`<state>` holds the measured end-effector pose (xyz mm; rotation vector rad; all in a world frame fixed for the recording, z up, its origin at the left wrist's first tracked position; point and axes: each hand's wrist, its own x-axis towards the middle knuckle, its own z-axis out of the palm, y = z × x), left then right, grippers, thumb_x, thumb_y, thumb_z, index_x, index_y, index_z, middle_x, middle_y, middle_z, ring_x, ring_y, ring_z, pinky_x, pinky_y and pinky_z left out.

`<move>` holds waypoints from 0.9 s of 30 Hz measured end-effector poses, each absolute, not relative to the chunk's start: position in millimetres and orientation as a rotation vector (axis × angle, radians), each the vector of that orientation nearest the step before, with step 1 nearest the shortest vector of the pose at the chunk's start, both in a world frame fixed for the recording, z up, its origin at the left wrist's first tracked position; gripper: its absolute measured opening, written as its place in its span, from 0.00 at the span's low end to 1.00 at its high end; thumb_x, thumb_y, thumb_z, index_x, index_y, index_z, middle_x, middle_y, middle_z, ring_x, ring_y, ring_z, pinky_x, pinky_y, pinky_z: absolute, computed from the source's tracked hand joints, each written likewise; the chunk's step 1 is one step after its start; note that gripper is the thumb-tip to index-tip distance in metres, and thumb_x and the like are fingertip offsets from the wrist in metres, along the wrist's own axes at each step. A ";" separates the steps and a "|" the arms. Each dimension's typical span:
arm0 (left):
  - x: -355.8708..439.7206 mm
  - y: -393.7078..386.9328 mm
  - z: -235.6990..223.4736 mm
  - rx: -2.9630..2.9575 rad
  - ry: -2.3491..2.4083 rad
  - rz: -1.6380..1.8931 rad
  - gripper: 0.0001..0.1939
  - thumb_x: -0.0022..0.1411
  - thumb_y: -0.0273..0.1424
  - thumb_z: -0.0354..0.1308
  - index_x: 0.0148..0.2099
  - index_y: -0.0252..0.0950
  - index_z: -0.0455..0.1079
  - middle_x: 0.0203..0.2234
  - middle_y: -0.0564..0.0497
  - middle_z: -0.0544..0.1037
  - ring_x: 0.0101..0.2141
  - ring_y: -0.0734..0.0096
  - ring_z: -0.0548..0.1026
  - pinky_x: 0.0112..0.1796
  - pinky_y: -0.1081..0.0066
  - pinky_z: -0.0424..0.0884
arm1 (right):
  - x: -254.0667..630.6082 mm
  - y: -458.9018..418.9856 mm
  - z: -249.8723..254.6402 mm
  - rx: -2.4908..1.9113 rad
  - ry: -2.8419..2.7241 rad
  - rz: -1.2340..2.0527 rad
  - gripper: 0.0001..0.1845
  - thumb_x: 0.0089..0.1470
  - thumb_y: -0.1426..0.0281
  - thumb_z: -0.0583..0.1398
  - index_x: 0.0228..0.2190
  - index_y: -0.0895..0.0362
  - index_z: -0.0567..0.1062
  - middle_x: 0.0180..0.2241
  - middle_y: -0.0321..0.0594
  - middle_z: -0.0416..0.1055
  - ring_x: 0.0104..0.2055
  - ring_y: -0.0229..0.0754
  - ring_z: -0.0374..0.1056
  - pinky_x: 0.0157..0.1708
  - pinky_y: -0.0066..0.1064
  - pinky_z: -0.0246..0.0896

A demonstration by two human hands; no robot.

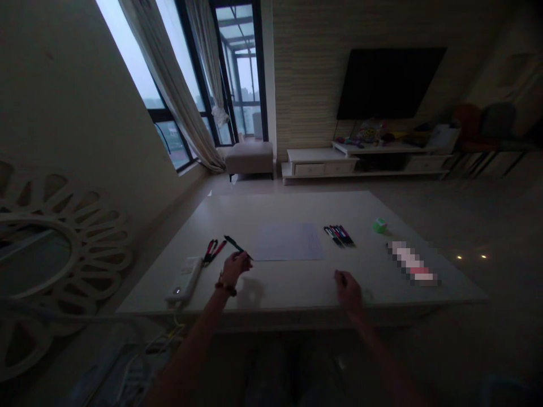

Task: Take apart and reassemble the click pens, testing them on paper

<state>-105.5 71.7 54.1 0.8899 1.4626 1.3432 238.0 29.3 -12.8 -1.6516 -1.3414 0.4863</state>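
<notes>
Taking the sheet of paper (288, 242) on the pale worktop (297, 291) as the landmark, the far left of it holds a white power strip (185, 278) near the worktop's front edge, with a cable dropping over that edge. Just right of the strip, and left of the sheet, lie what look like red-handled scissors (212, 251).

At the sheet's near left corner, the left hand (238, 268), a bracelet at its wrist, is closed narrowly around a black pen (235, 245). The pen should be light and stiff, but its slim barrel could slip, so the middle of the barrel is the place to grip it. The sheet should be thin and floppy, easiest to take by an edge.

The right hand (348, 291) sits in front of the sheet and to its right, narrow, fingers curled down at the worktop; it is too dim to tell whether it holds anything.

Right of the sheet lie a bunch of marker pens (339, 236), a small green cube (379, 225) and a long pixelated object (411, 263) that cannot be made out.
</notes>
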 end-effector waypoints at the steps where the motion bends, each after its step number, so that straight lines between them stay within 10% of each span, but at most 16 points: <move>1: -83.5 62.6 49.1 0.846 1.336 1.306 0.14 0.49 0.37 0.60 0.33 0.31 0.65 0.22 0.49 0.74 0.22 0.72 0.73 0.24 0.74 0.68 | 219.3 26.0 -6.3 -1.587 -1.361 0.682 0.27 0.52 0.49 0.47 0.22 0.58 0.70 0.20 0.41 0.67 0.23 0.39 0.62 0.24 0.29 0.54; 6: -0.9 26.8 31.9 0.903 1.095 1.242 0.16 0.46 0.38 0.63 0.33 0.32 0.68 0.20 0.54 0.71 0.21 0.79 0.68 0.23 0.77 0.63 | 137.6 19.8 16.9 -1.271 -1.197 1.444 0.31 0.47 0.43 0.47 0.15 0.57 0.64 0.10 0.31 0.54 0.12 0.32 0.50 0.14 0.25 0.43; 17: -11.0 26.7 43.4 1.585 1.311 0.985 0.16 0.53 0.41 0.56 0.41 0.37 0.72 0.32 0.49 0.76 0.34 0.70 0.73 0.35 0.72 0.66 | 148.5 29.3 14.1 -1.208 -0.884 1.293 0.18 0.44 0.55 0.53 0.16 0.55 0.60 0.11 0.27 0.53 0.12 0.30 0.47 0.12 0.23 0.41; 27: 6.4 22.7 40.4 2.543 1.520 0.668 0.13 0.61 0.23 0.43 0.46 0.36 0.64 0.36 0.48 0.72 0.38 0.67 0.69 0.40 0.68 0.64 | 133.5 31.7 15.3 -1.321 -0.862 1.171 0.28 0.46 0.46 0.51 0.12 0.54 0.57 0.08 0.29 0.51 0.10 0.31 0.47 0.11 0.25 0.43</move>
